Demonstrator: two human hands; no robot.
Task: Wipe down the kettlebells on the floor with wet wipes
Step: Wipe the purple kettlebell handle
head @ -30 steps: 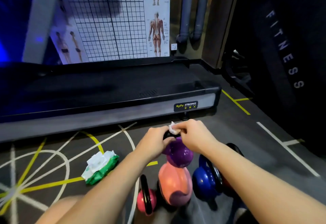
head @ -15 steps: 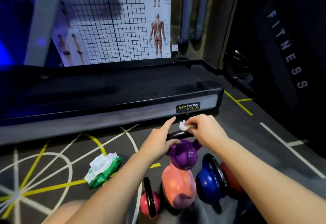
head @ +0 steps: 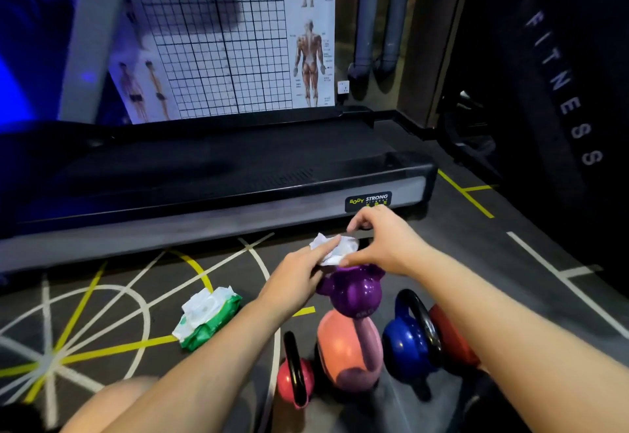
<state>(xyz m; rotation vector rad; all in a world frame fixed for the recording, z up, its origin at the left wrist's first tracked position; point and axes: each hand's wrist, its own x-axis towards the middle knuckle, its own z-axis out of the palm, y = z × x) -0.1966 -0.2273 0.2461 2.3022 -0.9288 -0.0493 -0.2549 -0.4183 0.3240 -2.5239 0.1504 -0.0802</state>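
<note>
- Step in hand: wiping the handle of the purple kettlebell (head: 350, 294). Both hands work 1 crumpled white wipe (head: 347, 249) on top of it.
- Left hand (head: 299, 276): fingers nearly straight, laid across the wipe and pressing it down. Cannot tell whether the thumb nips it from beneath.
- Right hand (head: 383, 245): fingers curled, thumb at the wipe's near edge, apparently pinching it; the forefinger arches clear above.
- Purple kettlebell: stands upright on the floor (head: 510, 279), long axis vertical, handle uppermost. The bar is hidden under wipe and hands. The 2 horns show left and right, so I judge the bar runs side to side, its right end a little farther from the person.
- Just nearer the person than it, touching or nearly so: orange kettlebell (head: 340, 347). Nearer and left: a small pink kettlebell (head: 289, 381), black handle up. Nearer and right: blue kettlebell (head: 406, 347), black handle up, with a red kettlebell (head: 452, 337) just right of that.
- Left of it, well apart: green pack of wipes (head: 209, 318), flap open, a sheet showing.
- Beyond it: the treadmill (head: 238, 173), its edge near the right hand.
- Progress, as judged: 1 of 5 in work; nothing tells whether the other 4 are done.
- Next move calls for: a firm grip on the wipe, a pass down each horn, then round the ball, with 1 hand steadying the handle. The glossy ball may let the wipe skid, and a hard shove could knock it against the orange one.
</note>
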